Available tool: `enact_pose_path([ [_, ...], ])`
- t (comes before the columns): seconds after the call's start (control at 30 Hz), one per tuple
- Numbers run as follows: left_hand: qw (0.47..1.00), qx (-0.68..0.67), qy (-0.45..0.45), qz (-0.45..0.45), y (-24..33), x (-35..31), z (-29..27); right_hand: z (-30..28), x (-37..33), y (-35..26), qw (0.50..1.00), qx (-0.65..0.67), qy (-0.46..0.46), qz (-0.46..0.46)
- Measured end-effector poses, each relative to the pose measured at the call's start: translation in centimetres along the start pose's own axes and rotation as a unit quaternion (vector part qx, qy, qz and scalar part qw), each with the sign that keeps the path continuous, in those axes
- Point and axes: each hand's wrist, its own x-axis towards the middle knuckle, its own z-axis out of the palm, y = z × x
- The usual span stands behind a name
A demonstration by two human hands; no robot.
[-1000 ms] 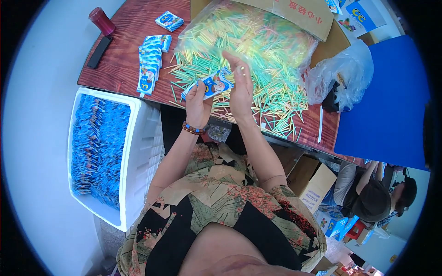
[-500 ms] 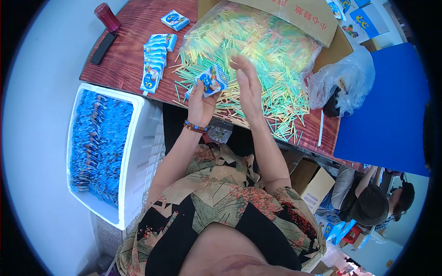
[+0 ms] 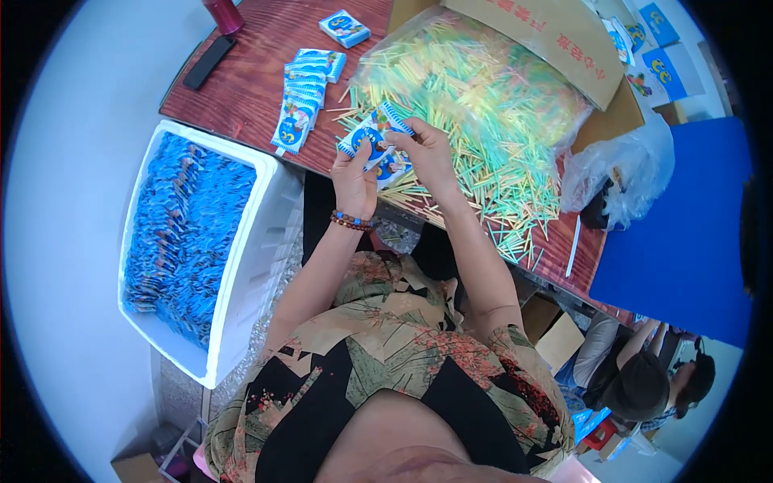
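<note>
Above the near edge of the table, my left hand [image 3: 354,183] is closed around blue-and-white packets, its thumb pressed on the face of the top one. The upper packet [image 3: 376,131] lies slanted, with a second one partly showing beneath it. My right hand [image 3: 431,161] pinches the right side of the packets between thumb and fingers. Right behind both hands spreads a heap of thin yellow, green and pink sticks [image 3: 499,181], some loose and some in a clear bag [image 3: 483,88]. To the left, an overlapping row of similar packets [image 3: 302,97] rests on the table.
A white foam box [image 3: 266,173] full of blue packets stands at the left. On the red-brown table [image 3: 250,105] are a black flat object [image 3: 209,62], a red container [image 3: 223,14] and a small packet-like box [image 3: 345,29]. A cardboard box [image 3: 555,48] and plastic bag [image 3: 636,173] flank the sticks.
My right hand has come in from the right, from open beside the packet to pinching it. A second packet now shows under the first. The whole view has shifted a little.
</note>
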Motion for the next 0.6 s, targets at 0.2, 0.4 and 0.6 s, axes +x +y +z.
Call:
enact_pose_path([
  [0.2,0.996,0.005,0.045,0.072,3.6,1.2,-1.7,3.9,3.8,0.5,0.994,-0.076,-0.061,-0.039],
  [0.4,0.994,0.033,0.034,0.103,6.9,1.8,-4.9,4.3,4.4,-0.4,0.991,-0.011,-0.137,-0.009],
  [0.6,0.999,-0.010,0.034,0.038,6.0,1.5,-4.7,-4.3,2.2,-0.2,0.898,-0.436,-0.050,-0.008],
])
